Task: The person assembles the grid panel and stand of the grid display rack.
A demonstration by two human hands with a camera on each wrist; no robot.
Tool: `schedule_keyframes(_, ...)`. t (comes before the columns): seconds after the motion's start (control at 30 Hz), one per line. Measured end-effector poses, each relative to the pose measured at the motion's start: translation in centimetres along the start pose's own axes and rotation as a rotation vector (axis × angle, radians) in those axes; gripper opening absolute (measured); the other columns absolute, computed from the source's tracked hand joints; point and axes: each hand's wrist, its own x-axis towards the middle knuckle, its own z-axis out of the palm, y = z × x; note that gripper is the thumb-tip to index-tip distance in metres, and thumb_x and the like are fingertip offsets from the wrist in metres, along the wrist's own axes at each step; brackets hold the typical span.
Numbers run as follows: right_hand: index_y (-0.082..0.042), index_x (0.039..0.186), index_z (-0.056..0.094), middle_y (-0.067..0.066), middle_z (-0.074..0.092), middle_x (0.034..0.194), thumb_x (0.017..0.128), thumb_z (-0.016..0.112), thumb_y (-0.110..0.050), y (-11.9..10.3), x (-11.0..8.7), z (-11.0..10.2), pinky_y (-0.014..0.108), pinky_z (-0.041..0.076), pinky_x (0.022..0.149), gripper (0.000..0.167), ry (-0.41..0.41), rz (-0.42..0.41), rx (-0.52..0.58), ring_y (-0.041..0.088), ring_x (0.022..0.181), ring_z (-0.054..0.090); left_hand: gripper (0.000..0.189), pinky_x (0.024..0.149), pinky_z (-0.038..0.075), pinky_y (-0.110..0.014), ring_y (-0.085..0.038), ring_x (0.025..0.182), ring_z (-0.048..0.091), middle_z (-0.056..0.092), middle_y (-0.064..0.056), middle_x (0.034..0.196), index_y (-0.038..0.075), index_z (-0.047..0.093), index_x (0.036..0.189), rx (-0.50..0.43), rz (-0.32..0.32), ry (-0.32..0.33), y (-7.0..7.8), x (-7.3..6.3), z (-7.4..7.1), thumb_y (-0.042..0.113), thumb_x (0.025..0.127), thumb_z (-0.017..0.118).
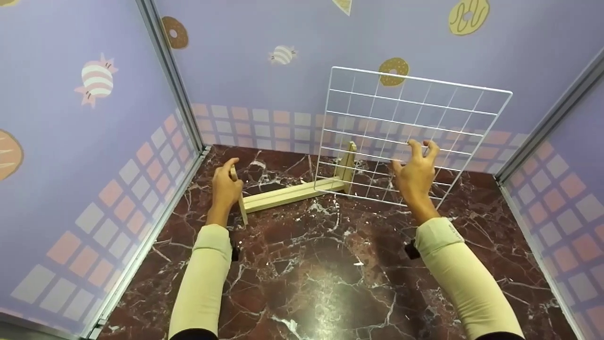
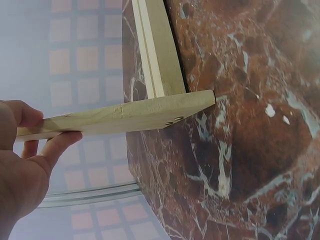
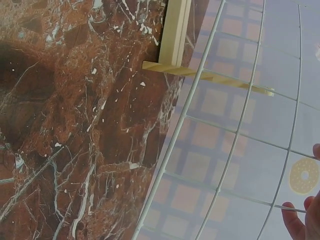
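Observation:
A pale wooden stand (image 1: 288,194) lies on the marbled surface, a grooved crossbar joining an upright board at each end. In the head view my left hand (image 1: 226,189) is at its left end. The left wrist view shows that hand pinching the top of the left end board (image 2: 120,117) between thumb and fingers. My right hand (image 1: 417,177) holds a white wire grid panel (image 1: 420,79) by its wires, fingers bent at the mesh. The panel leans up and away, overlapping the right end board (image 1: 347,165) in the head view. Only fingertips (image 3: 292,220) show in the right wrist view.
Dark red marbled tabletop (image 1: 302,283) lies beneath, with small white flecks scattered near the stand. Lilac walls (image 1: 264,28) printed with sweets and checks enclose the back and sides, with metal rails (image 1: 179,85) along the corners.

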Motion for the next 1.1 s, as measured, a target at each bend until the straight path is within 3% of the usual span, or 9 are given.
schedule_keyframes(0.3,-0.013,0.129,0.059,0.016,0.041,0.145,0.081,0.081,-0.012,0.0,0.0,0.0,0.058,0.057,0.073,0.053,-0.01,0.007,0.004,0.048,0.081,0.062,0.068,0.102,0.047,-0.055,-0.044,0.118,0.056,0.057,-0.029,0.129,0.011,0.059,0.14,-0.036,0.04,0.009,0.7,0.0,0.9,-0.012,0.076,0.059)
schedule_keyframes(0.57,-0.013,0.129,0.059,0.016,0.04,0.147,0.08,0.083,-0.012,-0.3,-0.1,-0.3,0.056,0.057,0.07,0.054,-0.015,0.002,0.0,0.045,0.079,0.062,0.07,0.102,0.047,-0.054,-0.043,0.118,0.058,0.058,-0.027,0.132,0.014,0.058,0.143,-0.006,0.022,-0.051,1.6,-0.1,2.0,-0.011,0.078,0.061)
schedule_keyframes(0.8,-0.013,0.127,0.06,0.017,0.043,0.144,0.078,0.084,-0.01,-0.4,0.3,-0.6,0.059,0.057,0.075,0.054,0.012,-0.001,-0.002,0.051,0.084,0.063,0.069,0.101,0.047,-0.055,-0.045,0.118,0.057,0.059,-0.031,0.127,0.009,0.06,0.14,-0.041,0.097,-0.04,2.4,0.0,3.1,-0.016,0.075,0.058)
schedule_keyframes(1.1,-0.013,0.128,0.06,0.017,0.043,0.145,0.08,0.083,-0.014,-0.5,0.2,-0.5,0.059,0.057,0.075,0.053,-0.007,-0.002,0.002,0.049,0.084,0.063,0.067,0.105,0.046,-0.054,-0.045,0.119,0.058,0.06,-0.031,0.125,0.007,0.059,0.14,-0.038,0.121,-0.056,3.0,0.1,4.9,-0.015,0.077,0.06)
